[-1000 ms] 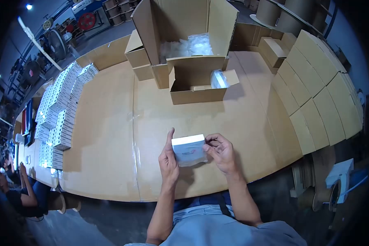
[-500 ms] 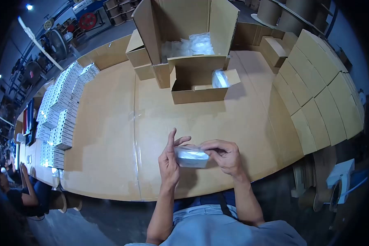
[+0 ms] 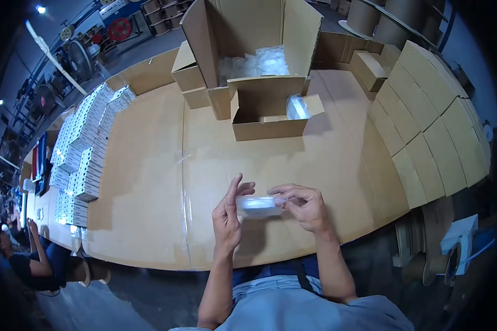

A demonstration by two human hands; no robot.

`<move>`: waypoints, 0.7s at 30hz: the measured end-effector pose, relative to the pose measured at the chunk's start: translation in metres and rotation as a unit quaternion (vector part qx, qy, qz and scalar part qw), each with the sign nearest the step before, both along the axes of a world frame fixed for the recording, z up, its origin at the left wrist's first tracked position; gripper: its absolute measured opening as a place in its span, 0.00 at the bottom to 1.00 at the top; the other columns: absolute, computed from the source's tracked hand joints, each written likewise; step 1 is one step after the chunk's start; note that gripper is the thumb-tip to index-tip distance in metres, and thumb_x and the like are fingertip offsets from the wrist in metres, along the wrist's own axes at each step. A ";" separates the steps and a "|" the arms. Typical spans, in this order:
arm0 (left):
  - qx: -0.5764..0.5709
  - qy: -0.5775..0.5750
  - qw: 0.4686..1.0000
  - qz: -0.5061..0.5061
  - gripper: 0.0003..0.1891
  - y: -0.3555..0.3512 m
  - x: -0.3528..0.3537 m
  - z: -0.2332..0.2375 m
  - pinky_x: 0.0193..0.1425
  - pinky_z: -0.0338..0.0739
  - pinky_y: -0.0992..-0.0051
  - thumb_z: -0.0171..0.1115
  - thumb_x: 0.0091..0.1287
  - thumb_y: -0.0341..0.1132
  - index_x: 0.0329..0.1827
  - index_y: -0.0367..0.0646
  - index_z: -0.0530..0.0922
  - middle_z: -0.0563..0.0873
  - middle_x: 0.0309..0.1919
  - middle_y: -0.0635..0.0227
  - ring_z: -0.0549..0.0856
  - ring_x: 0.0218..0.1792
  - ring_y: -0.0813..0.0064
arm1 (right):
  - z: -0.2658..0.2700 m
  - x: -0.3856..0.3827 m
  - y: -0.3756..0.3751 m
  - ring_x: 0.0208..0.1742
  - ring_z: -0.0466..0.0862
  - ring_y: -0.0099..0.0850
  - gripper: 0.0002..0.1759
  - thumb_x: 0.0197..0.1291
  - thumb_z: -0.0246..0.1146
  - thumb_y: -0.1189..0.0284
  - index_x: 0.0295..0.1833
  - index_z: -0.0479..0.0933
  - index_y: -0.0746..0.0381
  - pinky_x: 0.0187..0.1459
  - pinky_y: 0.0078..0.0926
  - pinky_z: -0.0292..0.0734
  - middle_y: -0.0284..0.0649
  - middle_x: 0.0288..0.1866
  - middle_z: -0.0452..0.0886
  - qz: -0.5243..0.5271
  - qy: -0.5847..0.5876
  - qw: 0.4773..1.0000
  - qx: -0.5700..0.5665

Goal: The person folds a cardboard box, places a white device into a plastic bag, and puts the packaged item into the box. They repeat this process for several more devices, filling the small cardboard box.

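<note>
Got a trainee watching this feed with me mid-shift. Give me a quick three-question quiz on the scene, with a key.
1. Short answer: what is between the left hand and the right hand?
2. True or false: the stacked white boxes stand on the right side of the table.
3. Fill the gap: in the tall open carton, behind the low open carton, lies crumpled, see-through ____.

Key:
1. A small wrapped packet.
2. False: the stacked white boxes are on the left; brown boxes are stacked on the right.
3. Plastic.
</note>
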State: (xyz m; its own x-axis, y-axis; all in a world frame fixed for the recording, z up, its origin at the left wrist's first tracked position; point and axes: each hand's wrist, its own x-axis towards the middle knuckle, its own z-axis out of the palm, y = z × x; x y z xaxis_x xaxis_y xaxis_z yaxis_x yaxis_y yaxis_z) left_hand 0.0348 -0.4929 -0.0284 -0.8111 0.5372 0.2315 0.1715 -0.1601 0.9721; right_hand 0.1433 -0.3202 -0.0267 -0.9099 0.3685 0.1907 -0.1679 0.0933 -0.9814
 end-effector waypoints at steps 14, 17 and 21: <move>0.093 -0.138 0.986 -0.016 0.26 0.001 0.005 0.009 0.63 0.80 0.67 0.47 0.84 0.44 0.75 0.33 0.70 0.84 0.56 0.52 0.86 0.55 0.64 | -0.017 0.001 -0.016 0.51 0.86 0.24 0.18 0.57 0.76 0.80 0.54 0.85 0.67 0.54 0.23 0.81 0.41 0.49 0.89 -0.001 -0.070 0.996 -0.060; 0.053 -0.072 0.994 -0.055 0.26 -0.009 -0.003 0.005 0.64 0.79 0.66 0.61 0.76 0.30 0.75 0.36 0.68 0.82 0.61 0.55 0.83 0.60 0.66 | -0.014 -0.001 -0.014 0.50 0.86 0.25 0.15 0.57 0.75 0.82 0.51 0.86 0.67 0.53 0.24 0.82 0.41 0.48 0.90 -0.035 -0.002 0.999 -0.022; 0.019 -0.216 0.972 -0.095 0.17 -0.012 0.000 -0.002 0.56 0.83 0.72 0.64 0.75 0.31 0.64 0.37 0.78 0.85 0.56 0.61 0.85 0.54 0.72 | -0.015 -0.006 -0.013 0.57 0.86 0.35 0.15 0.54 0.71 0.89 0.48 0.86 0.66 0.60 0.29 0.80 0.46 0.51 0.89 -0.032 0.057 0.997 0.038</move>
State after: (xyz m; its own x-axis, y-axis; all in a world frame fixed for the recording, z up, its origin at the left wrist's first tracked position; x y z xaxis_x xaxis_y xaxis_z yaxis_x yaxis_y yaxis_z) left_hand 0.0348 -0.5048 -0.0306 -0.7238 0.6847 -0.0856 -0.2864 -0.1853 0.9400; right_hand 0.1371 -0.3329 -0.0414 -0.8562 0.4052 0.3206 -0.2688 0.1806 -0.9461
